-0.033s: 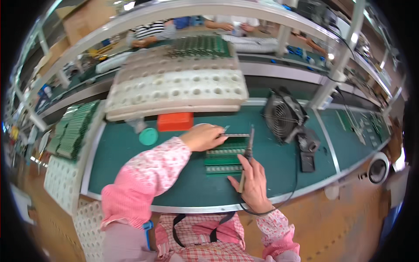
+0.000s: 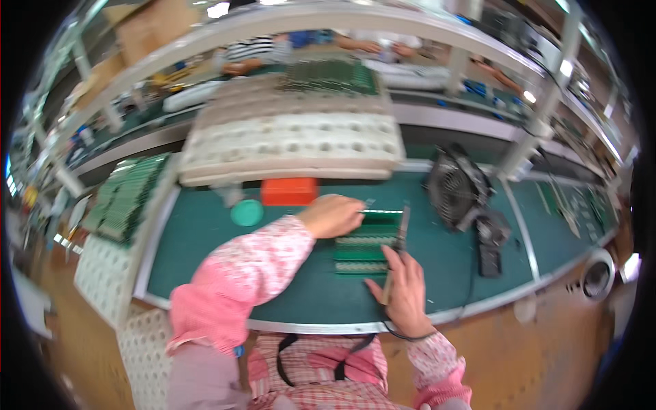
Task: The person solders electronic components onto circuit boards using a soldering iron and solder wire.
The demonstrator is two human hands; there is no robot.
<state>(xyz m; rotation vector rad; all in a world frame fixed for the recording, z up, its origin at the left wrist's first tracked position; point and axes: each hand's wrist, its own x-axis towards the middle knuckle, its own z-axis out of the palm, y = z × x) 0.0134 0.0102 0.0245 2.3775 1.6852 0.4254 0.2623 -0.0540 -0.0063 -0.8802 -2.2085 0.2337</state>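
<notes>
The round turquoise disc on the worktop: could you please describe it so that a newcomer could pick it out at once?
Start with the big pale tray stack behind the dark green worktop. By its near edge sits an orange-red box; the turquoise disc lies just left of that, slightly nearer the person. Unlike the angular box, it is round and bright blue-green.

From the boards (image 2: 360, 254) on the table (image 2: 307, 290), the fan (image 2: 454, 195) sits at two o'clock, the box (image 2: 290, 192) at ten. Foam (image 2: 294, 145) lies beyond, at eleven.
</notes>
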